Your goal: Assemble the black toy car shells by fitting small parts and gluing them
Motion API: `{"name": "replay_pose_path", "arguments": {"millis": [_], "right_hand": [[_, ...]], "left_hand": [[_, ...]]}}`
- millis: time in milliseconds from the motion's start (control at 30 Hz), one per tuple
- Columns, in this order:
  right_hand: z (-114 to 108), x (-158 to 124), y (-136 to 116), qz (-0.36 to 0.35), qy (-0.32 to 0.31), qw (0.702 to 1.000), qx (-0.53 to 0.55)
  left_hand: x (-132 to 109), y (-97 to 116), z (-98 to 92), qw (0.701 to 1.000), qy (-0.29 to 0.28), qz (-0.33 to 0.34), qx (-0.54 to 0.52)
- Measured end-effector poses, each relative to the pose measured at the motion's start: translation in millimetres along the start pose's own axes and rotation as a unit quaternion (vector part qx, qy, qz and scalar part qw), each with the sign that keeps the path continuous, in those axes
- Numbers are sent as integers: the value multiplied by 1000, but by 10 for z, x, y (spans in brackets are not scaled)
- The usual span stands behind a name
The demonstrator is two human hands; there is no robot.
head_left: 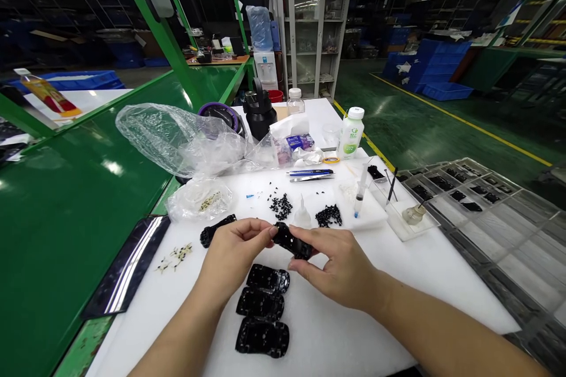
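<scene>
Between my two hands a black plastic toy car body (289, 240) is held tilted above the white foam-topped table. My left hand (236, 250) pinches its left end with thumb and forefinger; whether a small part is also in that pinch is hidden. The right end is gripped by my right hand (338, 262), thumb below and fingers above. Just below my hands, several similar black car bodies (262, 337) lie in a column. Another black car body (212, 231) rests behind my left hand. Small black parts form one pile (281, 206) and a second pile (328, 215) beyond my hands.
Small pale parts (177, 256) lie at left, near a dark glossy panel (128, 265). A plastic bag (177, 138), tweezers (312, 177), a syringe (360, 191) and a white bottle (352, 132) stand or lie farther back. A compartment tray (495, 230) is at right.
</scene>
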State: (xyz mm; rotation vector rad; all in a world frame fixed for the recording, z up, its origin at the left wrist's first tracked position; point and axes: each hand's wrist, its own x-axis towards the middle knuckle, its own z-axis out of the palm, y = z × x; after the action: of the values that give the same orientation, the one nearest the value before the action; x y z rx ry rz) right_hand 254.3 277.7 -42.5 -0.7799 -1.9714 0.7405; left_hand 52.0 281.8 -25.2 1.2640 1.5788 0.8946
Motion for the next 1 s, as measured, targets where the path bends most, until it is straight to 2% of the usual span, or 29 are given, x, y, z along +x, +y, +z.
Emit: {"name": "replay_pose_path", "arguments": {"millis": [133,200,400,567,800,1000], "right_hand": [[26,2,-9,20,25,999,-7],[40,3,-13,22,33,999,-12],[43,7,-18,6,30,999,-13],[43,9,-12,-6,31,999,-23],[29,-10,-9,-26,22,999,-37],[3,2,-8,-1,15,1000,-23]], "left_hand": [[-59,22,70,989,91,43,105],[-67,17,88,986,107,53,117],[-1,-7,56,998,49,16,25],[10,13,37,999,25,10,-28],[17,5,1,999,-5,-3,-44],[2,59,-8,1000,8,-9,-20]]}}
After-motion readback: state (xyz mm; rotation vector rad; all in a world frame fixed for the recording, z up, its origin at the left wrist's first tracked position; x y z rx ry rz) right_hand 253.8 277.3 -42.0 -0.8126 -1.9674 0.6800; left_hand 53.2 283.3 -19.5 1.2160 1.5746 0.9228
